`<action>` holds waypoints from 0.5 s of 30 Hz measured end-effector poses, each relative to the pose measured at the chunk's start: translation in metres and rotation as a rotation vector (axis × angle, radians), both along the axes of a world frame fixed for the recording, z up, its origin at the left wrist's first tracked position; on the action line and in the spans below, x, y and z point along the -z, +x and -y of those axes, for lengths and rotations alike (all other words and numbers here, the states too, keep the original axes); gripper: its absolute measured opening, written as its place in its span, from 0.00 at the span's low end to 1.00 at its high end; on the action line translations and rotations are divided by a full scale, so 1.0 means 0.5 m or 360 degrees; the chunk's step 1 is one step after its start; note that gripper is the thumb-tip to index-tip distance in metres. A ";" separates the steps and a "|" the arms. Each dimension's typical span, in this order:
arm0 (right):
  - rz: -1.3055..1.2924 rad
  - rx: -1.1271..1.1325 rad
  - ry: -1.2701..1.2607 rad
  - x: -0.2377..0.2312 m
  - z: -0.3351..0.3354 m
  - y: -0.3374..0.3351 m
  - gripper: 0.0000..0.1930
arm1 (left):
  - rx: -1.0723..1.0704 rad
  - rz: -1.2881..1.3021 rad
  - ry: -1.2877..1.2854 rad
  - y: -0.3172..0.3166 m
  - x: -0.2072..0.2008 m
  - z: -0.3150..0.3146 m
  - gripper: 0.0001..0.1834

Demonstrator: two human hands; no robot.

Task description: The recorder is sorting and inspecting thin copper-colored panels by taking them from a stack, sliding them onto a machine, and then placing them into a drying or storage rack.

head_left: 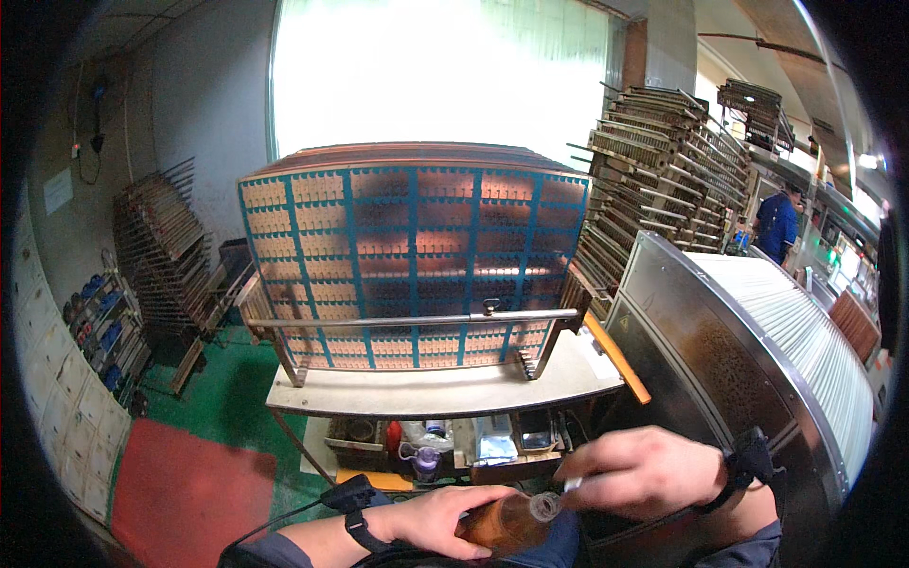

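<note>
My left hand (437, 523) is wrapped round a clear bottle (507, 526) of amber-brown liquid, low in front of me. The bottle tilts to the right, and its open mouth shows no cap. Just right of the mouth, my right hand (644, 473) is closed with the fingertips pinched on a small white piece (572, 484). It looks like a bottle cap, but the fingers hide most of it. Both wrists wear dark straps. Beyond my hands, a rack of copper-coloured panels (383, 237) with blue-green grid lines stands on a pale table (426, 390).
Below the tabletop, a shelf holds a purple bottle (423, 462) and boxes. A metal machine with a ribbed white top (776, 312) stands close on my right. Stacked metal racks (663, 170) rise behind it. A person in blue (778, 225) is far right. Lockers (66, 360) line the left.
</note>
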State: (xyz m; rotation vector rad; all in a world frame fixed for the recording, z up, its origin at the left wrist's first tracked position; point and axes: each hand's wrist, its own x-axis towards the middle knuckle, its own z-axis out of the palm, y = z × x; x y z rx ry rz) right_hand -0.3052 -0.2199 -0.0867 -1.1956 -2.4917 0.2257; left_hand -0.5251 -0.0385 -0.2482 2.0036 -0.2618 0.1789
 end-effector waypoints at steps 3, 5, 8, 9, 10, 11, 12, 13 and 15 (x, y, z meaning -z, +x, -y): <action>-0.0017 0.0508 0.0413 -0.012 -0.006 0.072 0.16 | -0.0034 0.0131 0.0029 -0.010 -0.030 -0.006 0.48; -0.0027 0.0841 0.0761 -0.015 -0.021 0.161 0.16 | -0.0161 0.0306 0.0125 -0.025 -0.089 -0.005 0.48; -0.0321 0.1741 0.0851 0.005 0.003 0.333 0.12 | -0.0165 0.0812 0.0299 -0.028 -0.166 -0.023 0.48; -0.0360 0.1906 0.0780 -0.002 0.024 0.398 0.09 | -0.0214 0.0903 0.0204 -0.031 -0.206 -0.010 0.42; -0.0351 0.1974 0.0945 0.002 0.037 0.449 0.09 | -0.0135 0.1125 0.0385 -0.017 -0.209 -0.024 0.48; -0.0281 0.2033 0.1087 0.001 0.058 0.508 0.10 | -0.0085 0.1183 0.0381 -0.018 -0.228 -0.028 0.47; -0.0283 0.2152 0.1179 0.012 0.078 0.571 0.12 | -0.0038 0.1238 0.0378 -0.020 -0.243 -0.029 0.45; -0.0114 0.2276 0.1256 0.021 0.107 0.633 0.14 | -0.0093 0.1220 0.0369 -0.018 -0.246 -0.028 0.33; -0.0446 0.2441 0.1195 0.041 0.146 0.696 0.14 | -0.0059 0.1277 0.0311 -0.022 -0.266 -0.020 0.29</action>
